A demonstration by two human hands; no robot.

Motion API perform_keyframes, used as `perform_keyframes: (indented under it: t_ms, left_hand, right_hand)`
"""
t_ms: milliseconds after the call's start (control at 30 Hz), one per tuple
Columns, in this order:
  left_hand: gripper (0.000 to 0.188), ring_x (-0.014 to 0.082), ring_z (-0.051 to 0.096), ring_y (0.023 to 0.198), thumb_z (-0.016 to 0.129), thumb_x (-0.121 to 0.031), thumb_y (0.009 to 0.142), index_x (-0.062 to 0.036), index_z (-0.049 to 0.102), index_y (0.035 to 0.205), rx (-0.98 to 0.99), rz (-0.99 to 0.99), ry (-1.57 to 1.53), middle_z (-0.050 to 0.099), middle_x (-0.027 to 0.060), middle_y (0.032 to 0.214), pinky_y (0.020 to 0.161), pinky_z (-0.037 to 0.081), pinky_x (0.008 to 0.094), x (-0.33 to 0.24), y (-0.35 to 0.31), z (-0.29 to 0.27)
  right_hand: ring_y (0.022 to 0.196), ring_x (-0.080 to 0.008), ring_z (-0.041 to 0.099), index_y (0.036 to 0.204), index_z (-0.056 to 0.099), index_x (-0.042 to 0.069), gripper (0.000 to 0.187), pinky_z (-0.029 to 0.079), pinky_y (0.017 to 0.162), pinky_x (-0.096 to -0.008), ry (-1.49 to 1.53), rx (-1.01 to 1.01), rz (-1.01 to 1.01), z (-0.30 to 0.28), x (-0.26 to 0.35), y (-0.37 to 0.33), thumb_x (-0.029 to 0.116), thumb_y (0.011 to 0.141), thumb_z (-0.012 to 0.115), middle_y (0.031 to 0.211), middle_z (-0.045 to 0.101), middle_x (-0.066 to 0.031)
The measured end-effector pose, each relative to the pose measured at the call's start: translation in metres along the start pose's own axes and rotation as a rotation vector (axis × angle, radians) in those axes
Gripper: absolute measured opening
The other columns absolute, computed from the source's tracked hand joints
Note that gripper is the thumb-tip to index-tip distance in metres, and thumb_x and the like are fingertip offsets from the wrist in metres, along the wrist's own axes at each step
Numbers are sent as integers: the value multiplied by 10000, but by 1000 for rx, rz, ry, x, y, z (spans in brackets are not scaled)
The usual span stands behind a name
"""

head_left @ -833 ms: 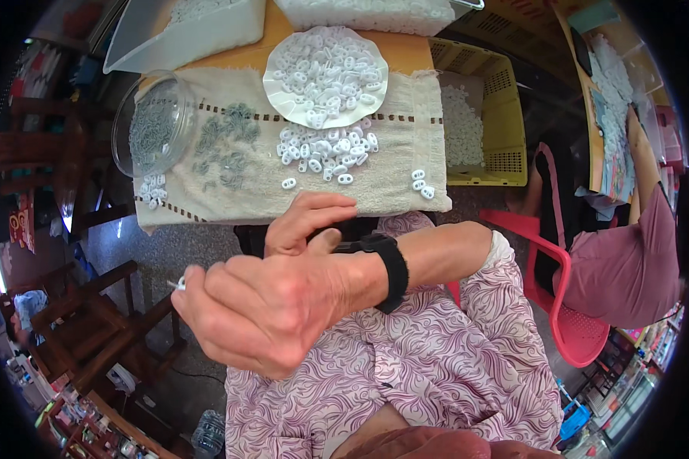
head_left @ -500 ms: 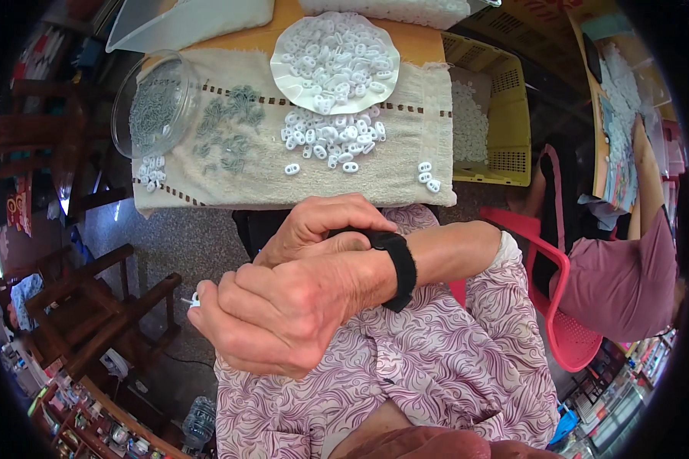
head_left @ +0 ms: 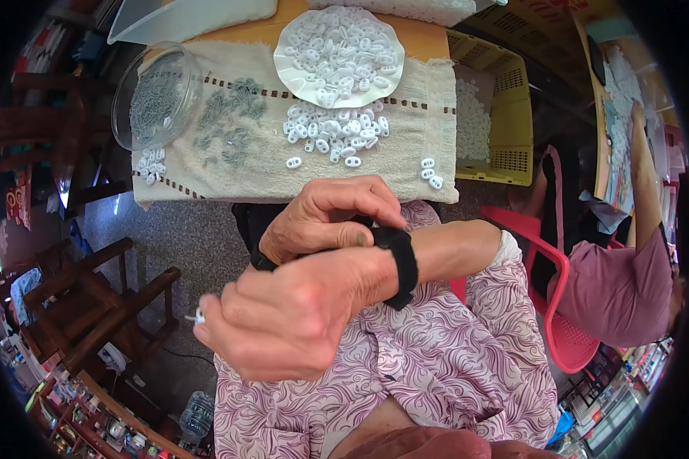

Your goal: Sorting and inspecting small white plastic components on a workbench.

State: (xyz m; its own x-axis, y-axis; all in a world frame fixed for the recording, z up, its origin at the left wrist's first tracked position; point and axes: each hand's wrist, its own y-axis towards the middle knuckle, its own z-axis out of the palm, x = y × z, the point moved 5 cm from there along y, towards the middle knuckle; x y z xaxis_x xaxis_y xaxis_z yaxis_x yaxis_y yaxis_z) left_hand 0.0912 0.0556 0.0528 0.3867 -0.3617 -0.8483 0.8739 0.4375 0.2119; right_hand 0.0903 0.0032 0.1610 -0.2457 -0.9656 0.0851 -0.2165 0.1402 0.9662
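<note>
A small white piece [head_left: 200,315], mostly hidden, pokes out leftward from the right hand [head_left: 283,315] pinching it. I can't tell whether the left hand [head_left: 323,216] grips the black wristband [head_left: 407,268].

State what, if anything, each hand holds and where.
Right hand: small white piece, held part hidden in grip. Left hand: at black wristband; hold unclear.

Two hands [head_left: 283,314]; one white piece [head_left: 200,314] held. On the counter [head_left: 427,44]: one towel [head_left: 406,174], one plate [head_left: 285,70], one round bowl [head_left: 194,113], two bins [head_left: 195,17], two stray pieces [head_left: 294,163] before the plate, three corner pieces [head_left: 427,174]. Rightward: one yellow crate [head_left: 513,174], one red chair [head_left: 566,340].
</note>
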Motion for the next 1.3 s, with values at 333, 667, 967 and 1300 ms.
perform_keyframes:
  t_ms: [333,667,967,1300]
  left_hand:
    - [165,102,557,969,610,-123,894,-33,583,1031,-482,-68,425,597,56,1043,872,444,245,41,-33,-32]
    - [227,52,557,902,526,-114,959,59,599,1087,-689,-234,96,647,34,967,798,461,224,21,-20,-22]
    - [263,275,599,682,741,-79,770,17,609,976,-635,103,1203,592,137,799,629,492,332,-17,-22,14]
    - [407,245,538,693,761,-94,693,-6,616,1063,-541,243,1637,527,83,826,583,440,349,-42,-8,36]
  right_hand:
    - [604,-106,647,877,650,-36,94,516,513,-231,222,-190,996,-14,-129,-42,-10,787,654,712,657,-76]
    - [625,-109,666,915,646,-65,143,542,525,-218,325,-225,1403,-6,-169,-103,47,828,634,738,675,-88]
    - [585,-204,675,819,651,-72,122,539,543,-306,156,-213,1283,7,-165,-111,24,769,593,677,667,-172]
    - [644,-242,664,824,631,-45,80,526,556,-324,-120,-70,976,21,-156,-108,-5,755,626,726,645,-166]
